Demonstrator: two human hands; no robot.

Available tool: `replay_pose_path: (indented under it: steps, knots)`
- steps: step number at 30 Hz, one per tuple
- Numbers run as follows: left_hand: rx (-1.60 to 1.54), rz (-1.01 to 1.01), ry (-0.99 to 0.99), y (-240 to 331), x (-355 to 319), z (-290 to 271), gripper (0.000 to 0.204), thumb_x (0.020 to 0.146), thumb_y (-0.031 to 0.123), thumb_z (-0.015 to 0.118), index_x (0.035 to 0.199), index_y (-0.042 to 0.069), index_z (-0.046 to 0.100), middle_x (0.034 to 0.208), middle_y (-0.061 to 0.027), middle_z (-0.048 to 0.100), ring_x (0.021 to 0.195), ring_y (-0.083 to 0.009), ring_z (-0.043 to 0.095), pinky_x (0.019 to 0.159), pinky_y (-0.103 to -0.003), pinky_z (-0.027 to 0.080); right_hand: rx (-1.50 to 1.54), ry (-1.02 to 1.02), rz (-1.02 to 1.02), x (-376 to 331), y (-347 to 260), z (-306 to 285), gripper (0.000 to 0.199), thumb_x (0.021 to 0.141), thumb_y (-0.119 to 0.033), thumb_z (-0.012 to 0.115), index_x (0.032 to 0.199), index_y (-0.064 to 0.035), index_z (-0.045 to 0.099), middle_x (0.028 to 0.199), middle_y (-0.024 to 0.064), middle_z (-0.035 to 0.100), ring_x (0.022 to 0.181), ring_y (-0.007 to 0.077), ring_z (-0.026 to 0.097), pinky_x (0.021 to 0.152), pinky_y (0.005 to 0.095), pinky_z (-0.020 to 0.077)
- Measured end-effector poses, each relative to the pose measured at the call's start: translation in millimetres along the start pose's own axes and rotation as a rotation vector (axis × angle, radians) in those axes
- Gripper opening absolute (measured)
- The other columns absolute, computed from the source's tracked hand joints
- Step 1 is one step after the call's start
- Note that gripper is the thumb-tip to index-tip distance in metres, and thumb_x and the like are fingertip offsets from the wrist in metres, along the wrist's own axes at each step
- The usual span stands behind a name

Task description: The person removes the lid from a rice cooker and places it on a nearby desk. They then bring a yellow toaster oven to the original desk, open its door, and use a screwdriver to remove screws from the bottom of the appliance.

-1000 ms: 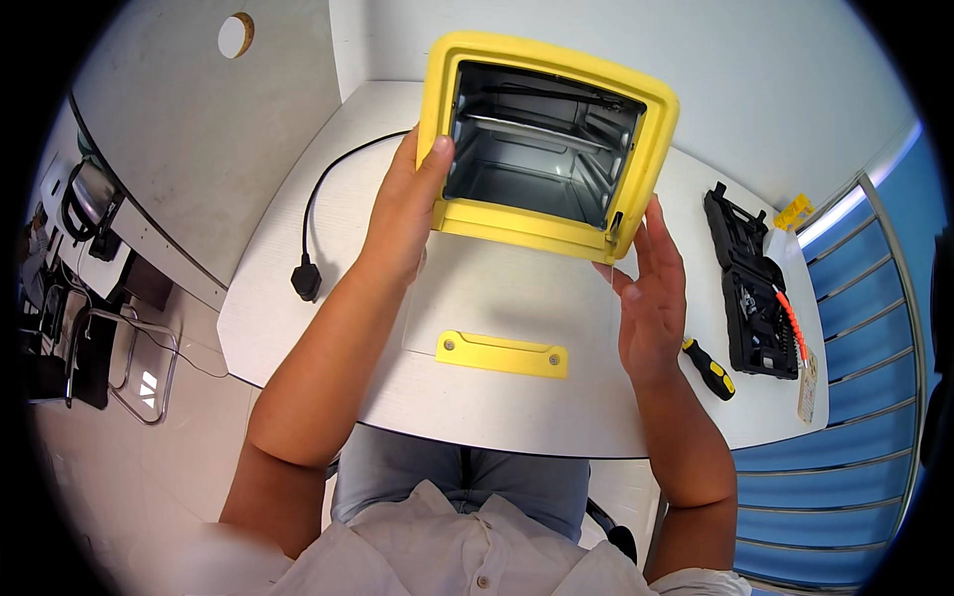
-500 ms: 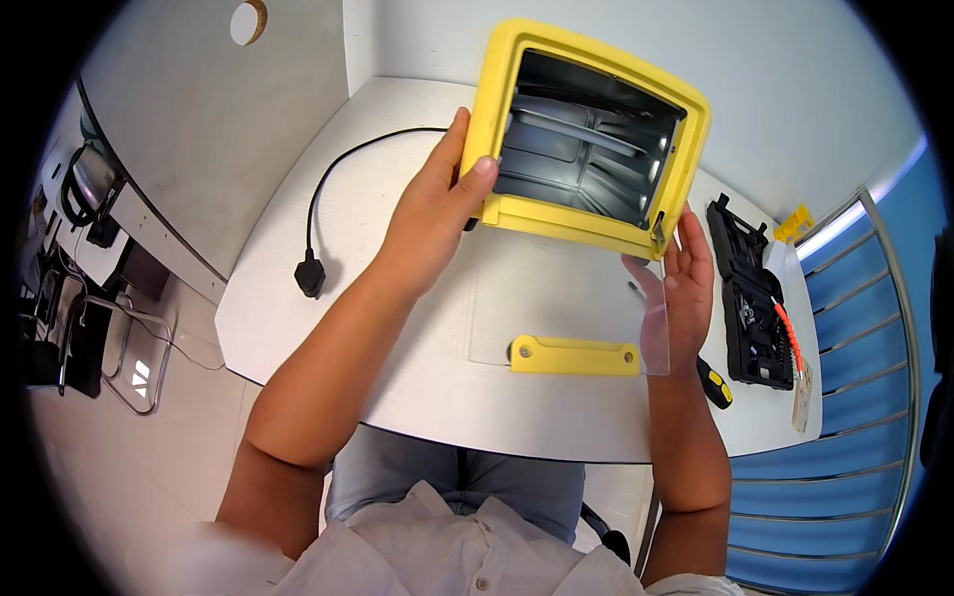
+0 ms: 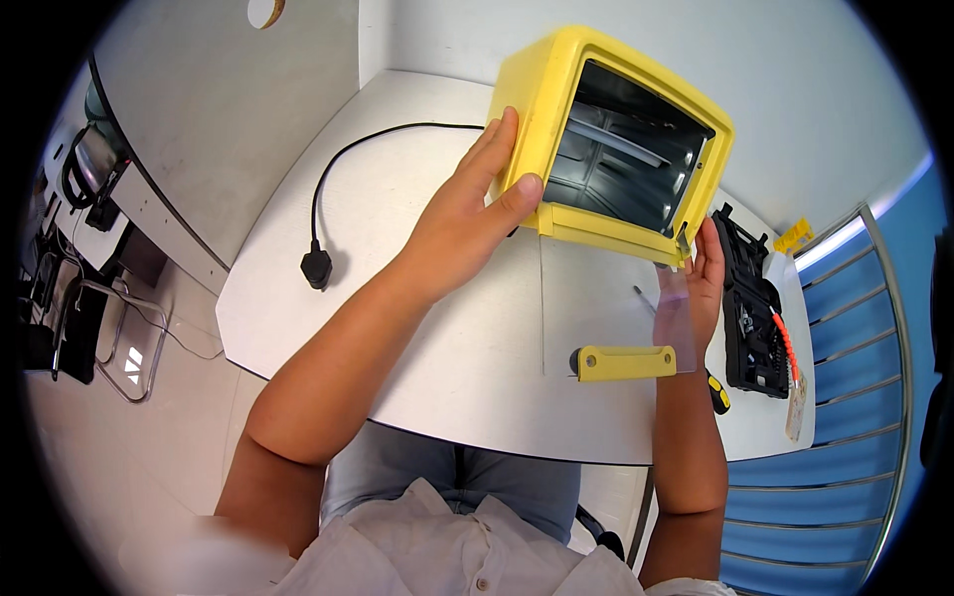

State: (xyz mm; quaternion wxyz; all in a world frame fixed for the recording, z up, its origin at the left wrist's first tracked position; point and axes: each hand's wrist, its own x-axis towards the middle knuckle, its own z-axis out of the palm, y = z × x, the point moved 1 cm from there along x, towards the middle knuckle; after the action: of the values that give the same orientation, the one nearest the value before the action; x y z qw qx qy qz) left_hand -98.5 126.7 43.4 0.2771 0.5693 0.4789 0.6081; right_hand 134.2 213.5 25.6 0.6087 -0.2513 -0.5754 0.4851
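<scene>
Between my hands is a small yellow toaster oven [image 3: 545, 109], tilted, its metal-lined cavity facing me. Its clear door panel [image 3: 606, 308] hangs down from the front, with a yellow handle [image 3: 626, 364] across the lower edge. My left hand [image 3: 472, 214] grips the oven's left side, the thumb on the front frame and the fingers along the side wall. My right hand [image 3: 704, 288] supports the lower right corner; part of it shows through the clear door, and some fingers are hidden behind the oven.
A black power cord runs left to a plug [image 3: 316, 266] on the white table [image 3: 477, 417]. To the right lie an open black tool case [image 3: 747, 308], a red-orange flexible shaft [image 3: 785, 343] and a black-and-yellow tool handle [image 3: 717, 392]. Metal railings [image 3: 884, 298] stand beyond the table's right edge.
The oven has moved to the right and turned, so more of its left side wall shows. Both hands have kept hold of it, and the hanging door has swung along rightward.
</scene>
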Motion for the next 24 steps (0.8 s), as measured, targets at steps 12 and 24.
replay_pose_path:
  steps: [12,24]
  knots:
    - [-0.167,0.01,-0.082,-2.9,2.2,0.2,0.093,0.089,0.073,0.013,0.151,0.005,0.002,0.157,-0.0141,0.012,0.145,-0.0292,0.01,0.116,-0.046,0.012,-0.01,0.023,0.016,1.1,5.5,-5.8,0.078,0.081,-0.006,0.064,0.148,-0.0046,0.023,0.144,0.0127,0.04,0.123,0.0205,0.049,0.09,0.0257,0.0465]
    - [-0.066,0.078,-0.114,-4.0,-4.1,13.4,0.095,0.088,0.075,0.016,0.151,0.005,0.004,0.158,-0.0162,-0.001,0.146,-0.0284,-0.006,0.117,-0.04,0.001,-0.135,-0.011,-0.085,-1.7,3.8,-15.1,0.065,0.088,-0.006,0.056,0.144,0.0019,0.024,0.134,0.0099,0.042,0.115,0.0162,0.05,0.097,0.032,0.0445]
